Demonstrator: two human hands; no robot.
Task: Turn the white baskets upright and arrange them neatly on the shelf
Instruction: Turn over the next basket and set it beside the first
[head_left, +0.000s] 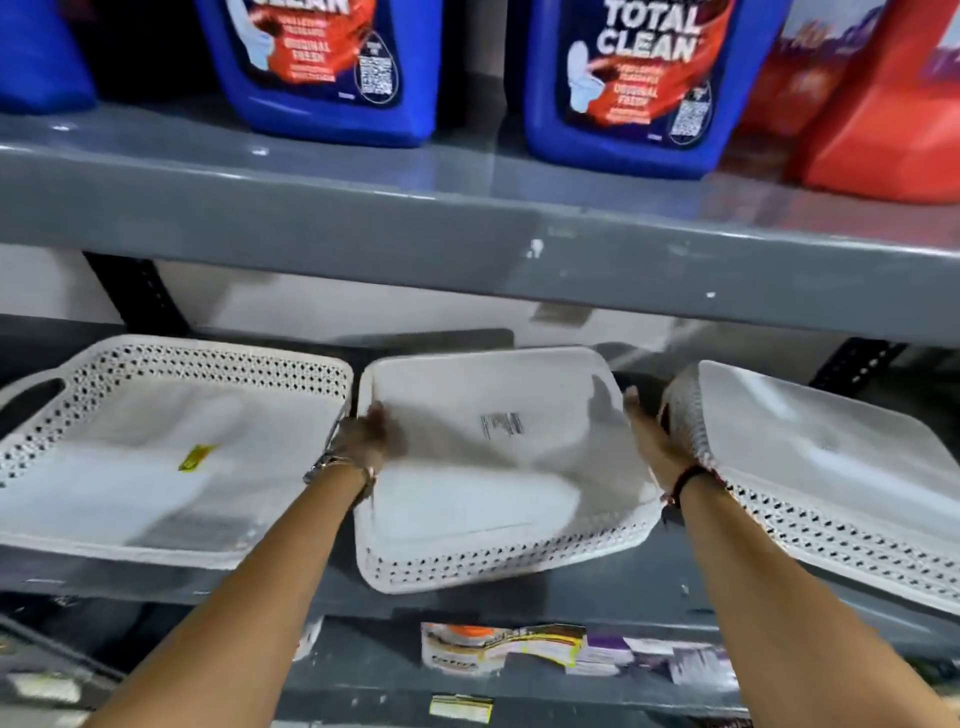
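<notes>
Both hands, left hand (371, 434) and right hand (649, 436), fingers closed on the overturned middle basket (493, 467), should flip it level, clear of neighbouring baskets.

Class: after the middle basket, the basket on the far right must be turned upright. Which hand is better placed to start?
The right hand: it lies in the gap beside the right basket. The left hand is across the middle basket.
</notes>
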